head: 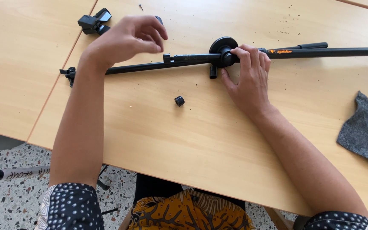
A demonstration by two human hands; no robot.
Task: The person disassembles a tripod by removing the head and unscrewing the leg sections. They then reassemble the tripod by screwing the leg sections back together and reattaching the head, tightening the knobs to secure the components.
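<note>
A long black microphone boom stand (320, 52) lies across the wooden table (184, 140). My right hand (248, 79) grips its round black pivot joint (222, 51) near the middle. My left hand (128, 37) hovers just above the left section of the pole (150, 66), fingers curled loosely with nothing seen in them. A small black cap (179, 101) lies loose on the table below the pole. A small black fitting (69, 75) sits at the pole's left end.
A black clip (94, 22) rests at the far left of the table near the seam. A grey cloth (365, 130) lies at the right edge. Dark crumbs dot the far tabletop. Below the table edge is speckled floor with another pole (9, 173).
</note>
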